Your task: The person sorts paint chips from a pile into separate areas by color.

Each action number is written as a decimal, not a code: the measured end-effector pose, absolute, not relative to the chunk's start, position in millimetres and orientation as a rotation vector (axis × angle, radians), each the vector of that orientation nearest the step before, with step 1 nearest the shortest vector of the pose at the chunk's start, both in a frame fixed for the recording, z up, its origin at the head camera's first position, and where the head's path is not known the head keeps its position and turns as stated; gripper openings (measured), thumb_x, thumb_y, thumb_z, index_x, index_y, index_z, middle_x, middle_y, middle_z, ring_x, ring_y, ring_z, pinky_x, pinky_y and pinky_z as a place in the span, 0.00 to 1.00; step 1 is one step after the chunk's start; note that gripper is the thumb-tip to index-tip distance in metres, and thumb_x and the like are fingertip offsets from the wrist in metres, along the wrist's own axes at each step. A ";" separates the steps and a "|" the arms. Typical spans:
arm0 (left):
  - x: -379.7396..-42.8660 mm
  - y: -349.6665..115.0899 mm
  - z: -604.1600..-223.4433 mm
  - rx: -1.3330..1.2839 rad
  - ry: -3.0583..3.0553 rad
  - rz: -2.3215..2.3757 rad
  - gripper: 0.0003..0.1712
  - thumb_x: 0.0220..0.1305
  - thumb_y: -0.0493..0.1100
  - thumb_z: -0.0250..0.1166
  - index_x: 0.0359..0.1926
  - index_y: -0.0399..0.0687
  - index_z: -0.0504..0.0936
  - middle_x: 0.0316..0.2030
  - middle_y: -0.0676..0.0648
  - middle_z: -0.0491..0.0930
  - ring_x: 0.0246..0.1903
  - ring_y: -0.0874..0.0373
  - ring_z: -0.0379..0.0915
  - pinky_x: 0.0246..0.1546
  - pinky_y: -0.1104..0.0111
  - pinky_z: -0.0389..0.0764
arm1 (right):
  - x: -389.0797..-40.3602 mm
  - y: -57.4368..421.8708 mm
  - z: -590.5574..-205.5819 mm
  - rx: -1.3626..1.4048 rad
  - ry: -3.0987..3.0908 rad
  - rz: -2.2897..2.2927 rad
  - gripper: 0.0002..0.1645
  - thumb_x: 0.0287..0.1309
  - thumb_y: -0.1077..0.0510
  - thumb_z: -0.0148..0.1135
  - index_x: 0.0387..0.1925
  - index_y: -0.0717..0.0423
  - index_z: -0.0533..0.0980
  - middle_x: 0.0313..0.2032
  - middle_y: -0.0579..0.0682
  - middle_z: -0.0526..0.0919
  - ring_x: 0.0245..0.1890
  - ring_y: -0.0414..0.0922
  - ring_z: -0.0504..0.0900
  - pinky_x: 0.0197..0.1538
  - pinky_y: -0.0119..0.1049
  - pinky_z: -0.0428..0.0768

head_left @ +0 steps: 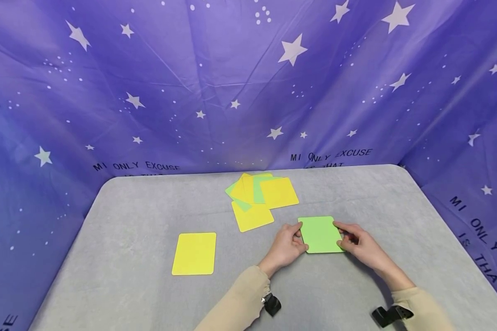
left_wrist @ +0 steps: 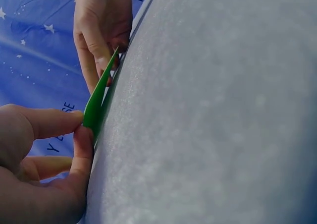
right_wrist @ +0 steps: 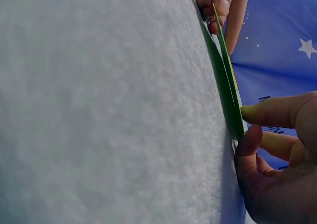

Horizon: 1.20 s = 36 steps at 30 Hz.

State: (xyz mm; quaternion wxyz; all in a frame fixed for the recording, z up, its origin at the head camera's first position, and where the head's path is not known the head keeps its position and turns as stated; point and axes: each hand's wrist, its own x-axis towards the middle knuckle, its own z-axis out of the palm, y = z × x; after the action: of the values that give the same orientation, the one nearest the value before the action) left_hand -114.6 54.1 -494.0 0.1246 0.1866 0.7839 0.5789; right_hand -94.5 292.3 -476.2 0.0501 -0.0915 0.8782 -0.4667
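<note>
As my left grip (head_left: 286, 246) and right grip (head_left: 363, 246) pinch opposite edges of the green card (head_left: 323, 235), fingers nearly together, low and right of the frame's centre, I seem to be positioning it; next probably calls for lowering both sides evenly.

Curtained booth: starry purple drapes (head_left: 223, 59) behind a gray table (head_left: 124, 225)
</note>
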 end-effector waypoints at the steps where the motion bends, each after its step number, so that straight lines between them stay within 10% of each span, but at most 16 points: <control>1: -114.7 53.9 -494.0 0.554 2.295 1.680 0.35 0.54 0.29 0.67 0.62 0.21 0.66 0.34 0.50 0.68 0.31 0.71 0.66 0.37 0.77 0.70 | -94.5 292.1 -476.7 -0.281 2.680 -1.419 0.31 0.60 0.67 0.62 0.63 0.72 0.67 0.44 0.58 0.72 0.34 0.38 0.68 0.34 0.29 0.70; 36: -136.7 15.2 -482.0 0.378 2.138 1.850 0.38 0.56 0.28 0.63 0.68 0.31 0.62 0.46 0.38 0.76 0.38 0.56 0.75 0.35 0.72 0.75 | -111.3 276.0 -467.5 0.023 2.575 -1.559 0.27 0.67 0.62 0.53 0.65 0.67 0.64 0.51 0.62 0.70 0.35 0.42 0.70 0.29 0.32 0.73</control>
State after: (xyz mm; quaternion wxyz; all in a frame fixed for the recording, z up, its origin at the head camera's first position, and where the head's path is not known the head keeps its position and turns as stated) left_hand -136.7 15.2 -482.0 0.1443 0.1310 0.7417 0.6418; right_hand -111.3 276.0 -467.5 0.0658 0.0077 0.8536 -0.5167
